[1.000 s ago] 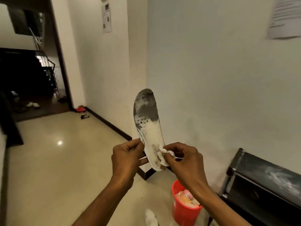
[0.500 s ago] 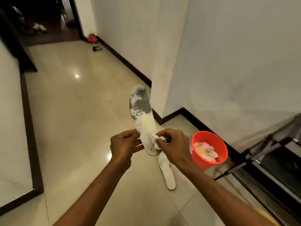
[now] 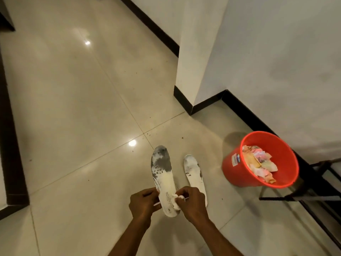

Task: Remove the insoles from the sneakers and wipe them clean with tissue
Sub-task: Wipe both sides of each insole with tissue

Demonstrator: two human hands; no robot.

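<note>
I hold a white insole (image 3: 163,174) with a grey, dirty toe end out in front of me, toe pointing away. My left hand (image 3: 143,204) grips its heel end from the left. My right hand (image 3: 191,203) pinches a small wad of white tissue (image 3: 176,200) against the heel area. A second white insole (image 3: 194,176) lies flat on the tiled floor just right of the held one, partly hidden behind my right hand. No sneakers are in view.
A red plastic bucket (image 3: 232,174) with crumpled paper waste stands to the right by the wall. A dark metal rack (image 3: 313,196) sits at the right edge. A white pillar corner (image 3: 190,71) with black skirting juts out ahead. Small dark crumbs dot the tiles.
My view has tilted down from the wall and corridor to the floor. Both hands keep their grip on the insole and tissue; the second insole and the bucket have come fully into view.
</note>
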